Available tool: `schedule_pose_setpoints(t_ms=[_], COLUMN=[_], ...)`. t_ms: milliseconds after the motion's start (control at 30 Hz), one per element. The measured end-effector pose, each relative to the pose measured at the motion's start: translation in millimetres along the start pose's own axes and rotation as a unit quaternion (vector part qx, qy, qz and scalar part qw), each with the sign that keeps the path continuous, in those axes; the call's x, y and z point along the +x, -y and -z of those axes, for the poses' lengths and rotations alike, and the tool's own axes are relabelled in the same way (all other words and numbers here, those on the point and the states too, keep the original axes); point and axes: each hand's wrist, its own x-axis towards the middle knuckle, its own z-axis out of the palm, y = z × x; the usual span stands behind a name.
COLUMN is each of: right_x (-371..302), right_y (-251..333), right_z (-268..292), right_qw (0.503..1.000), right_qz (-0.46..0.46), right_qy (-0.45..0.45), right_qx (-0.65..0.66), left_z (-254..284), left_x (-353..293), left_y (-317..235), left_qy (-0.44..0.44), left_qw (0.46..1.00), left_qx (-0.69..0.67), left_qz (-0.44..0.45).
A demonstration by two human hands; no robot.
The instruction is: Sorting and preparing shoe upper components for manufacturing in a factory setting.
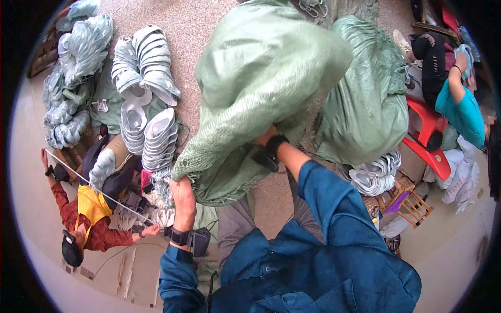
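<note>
A large light-green woven sack bulges up in front of me, its frayed mouth edge hanging towards my legs. My left hand is closed on that edge at its lower left corner. My right hand reaches against the underside of the sack; a fold covers its fingers, so I cannot tell how they are set. A second green woven sack, full and upright, stands just right of the first.
Nested stacks of pale grey shoe uppers stand at the left, beside bundled uppers. A co-worker in a yellow apron stretches a white cord there. At right are a red plastic stool, a wooden stool and another person.
</note>
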Motion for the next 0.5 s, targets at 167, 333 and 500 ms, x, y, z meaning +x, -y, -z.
schedule_pose_setpoints(t_ms=[167,333,500], right_x=[-101.1,-220.7,-335.1], right_y=[49.6,104.0,133.0], right_z=[69.2,198.7,236.2], right_qw=[0.993,0.973,0.984], right_qz=[-0.003,0.051,0.073], right_qy=[-0.018,-0.027,-0.031], right_qx=[0.12,0.222,0.159], left_z=[11.0,23.8,11.2], left_x=[-28.0,-41.2,-4.8], left_y=[-1.7,8.6,-59.7], left_qy=[0.009,-0.065,-0.042], left_qw=[0.991,0.996,0.972], left_qx=[0.114,-0.047,-0.094], left_qz=[0.077,-0.029,-0.213])
